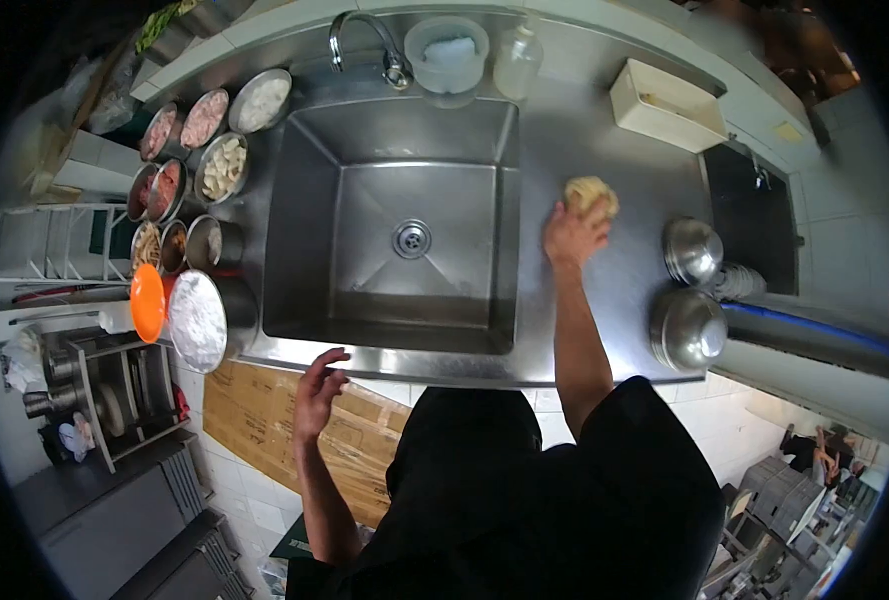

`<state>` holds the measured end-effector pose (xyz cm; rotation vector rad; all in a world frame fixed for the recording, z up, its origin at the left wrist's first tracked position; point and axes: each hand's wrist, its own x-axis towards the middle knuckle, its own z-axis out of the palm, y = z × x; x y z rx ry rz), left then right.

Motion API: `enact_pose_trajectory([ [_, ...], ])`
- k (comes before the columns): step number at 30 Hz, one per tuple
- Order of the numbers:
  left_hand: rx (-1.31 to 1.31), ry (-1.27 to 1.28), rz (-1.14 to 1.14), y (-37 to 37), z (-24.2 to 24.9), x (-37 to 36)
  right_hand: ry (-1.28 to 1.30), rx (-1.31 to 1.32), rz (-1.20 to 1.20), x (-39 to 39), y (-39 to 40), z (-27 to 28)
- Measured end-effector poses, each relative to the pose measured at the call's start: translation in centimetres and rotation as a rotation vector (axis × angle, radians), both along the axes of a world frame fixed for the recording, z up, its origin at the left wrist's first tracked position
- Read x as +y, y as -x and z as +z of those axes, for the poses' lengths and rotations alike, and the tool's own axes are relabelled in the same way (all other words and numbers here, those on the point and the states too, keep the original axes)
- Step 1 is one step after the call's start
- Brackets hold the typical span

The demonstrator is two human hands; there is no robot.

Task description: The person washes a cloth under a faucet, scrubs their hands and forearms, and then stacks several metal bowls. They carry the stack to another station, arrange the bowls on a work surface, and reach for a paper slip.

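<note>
On the steel counter [630, 280] to the right of the sink, my right hand [577, 235] presses on a crumpled yellowish cloth [593, 190], its fingers bent over it. My left hand [320, 392] hovers by the front edge of the sink, holding nothing, fingers bent but apart. Between the two hands lies a deep steel sink [375, 210] with a round drain. To the right of my right hand, upturned metal bowls [693, 250] rest at the counter's edge.
Metal containers of sliced and chopped food [223, 168], an orange dish [148, 303] and a pot of white contents [198, 320] crowd the left. Along the back stand a faucet [395, 68], a plastic tub [447, 50], a clear bottle [518, 65] and a cream bin [665, 110].
</note>
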<state>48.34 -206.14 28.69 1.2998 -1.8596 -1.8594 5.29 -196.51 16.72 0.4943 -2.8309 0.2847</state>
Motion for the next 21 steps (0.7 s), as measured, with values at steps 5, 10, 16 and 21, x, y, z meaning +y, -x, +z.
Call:
enact_pose_trajectory([
  [5,0.019,0.1,-0.092,5.0,-1.2,-4.4,0.262,-0.172,0.465,-12.6,-1.8,-0.3],
  [10,0.009,0.125,-0.081,7.7,0.2,-7.7,0.539,-0.321,0.691,-26.5,-2.5,2.4],
  [16,0.063,0.048,-0.083,9.3,-0.8,-11.1,0.216,-0.529,0.821,-34.7,-3.7,4.7],
  [21,0.086,0.208,-0.104,13.3,-4.7,-16.5,0.3,-0.477,0.944,-33.8,-5.6,3.3],
])
